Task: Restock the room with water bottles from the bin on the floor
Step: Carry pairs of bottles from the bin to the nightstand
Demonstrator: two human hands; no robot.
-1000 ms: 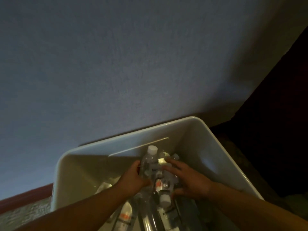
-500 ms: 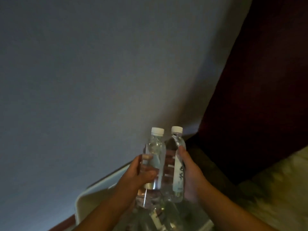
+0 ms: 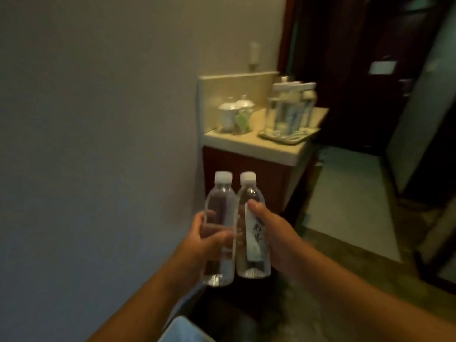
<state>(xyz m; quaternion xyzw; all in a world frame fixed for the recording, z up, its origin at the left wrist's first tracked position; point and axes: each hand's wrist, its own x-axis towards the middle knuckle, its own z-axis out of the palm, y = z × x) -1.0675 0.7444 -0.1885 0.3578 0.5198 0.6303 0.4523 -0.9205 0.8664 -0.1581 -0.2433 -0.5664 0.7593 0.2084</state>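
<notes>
I hold two clear water bottles with white caps upright and side by side in front of me. My left hand (image 3: pixel 202 245) is wrapped around the left bottle (image 3: pixel 219 213). My right hand (image 3: pixel 276 235) grips the right bottle (image 3: pixel 251 245), which has a white label down its side. The two bottles touch each other. The bin is out of view except perhaps for a pale corner at the bottom edge (image 3: pixel 180 329).
Ahead stands a dark wood cabinet with a beige counter (image 3: pixel 259 144). On it are white lidded cups (image 3: pixel 234 112) at the back left and a tray of bottles and glasses (image 3: pixel 288 114) at the right. A plain wall (image 3: pixel 98 119) runs along my left; a dark door (image 3: pixel 357 70) lies beyond.
Both hands lifted a bottle each out of the bin. My view has swung up and right, from the bin and wall to the counter ahead.
</notes>
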